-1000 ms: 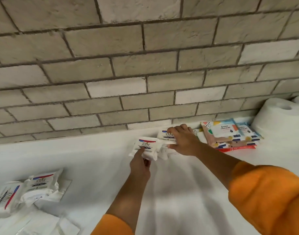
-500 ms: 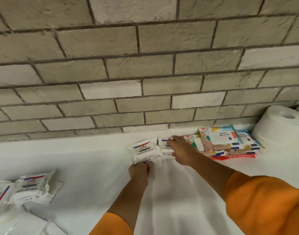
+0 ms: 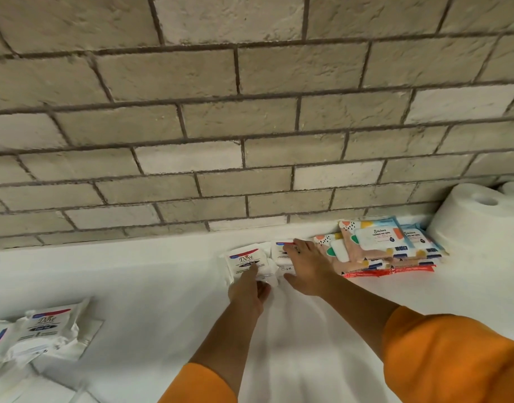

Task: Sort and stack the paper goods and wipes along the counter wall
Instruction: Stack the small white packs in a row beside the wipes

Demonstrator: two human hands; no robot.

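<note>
A white Dove pack [image 3: 245,264] lies flat on the counter [image 3: 151,274] just left of the frame's middle, close to the foot of the brick wall [image 3: 250,112]. The left hand [image 3: 248,289] grasps its near right corner, one finger laid over the label and the others curled under the edge. Touching it on the right is a second pack [image 3: 280,253], mostly covered by the right hand [image 3: 306,269], which rests on it flat with the fingers straight and gripping nothing. Just right of that hand, a wipes stack [image 3: 389,245] of colourful printed packs sits against the wall, with a red-edged pack at the bottom. A white roll [image 3: 477,225] stands upright at the right edge, just beside the stack. Well apart, in the lower left corner, loose packs [image 3: 43,330] of Dove lie overlapping. Both arms wear orange sleeves [image 3: 453,359].
</note>
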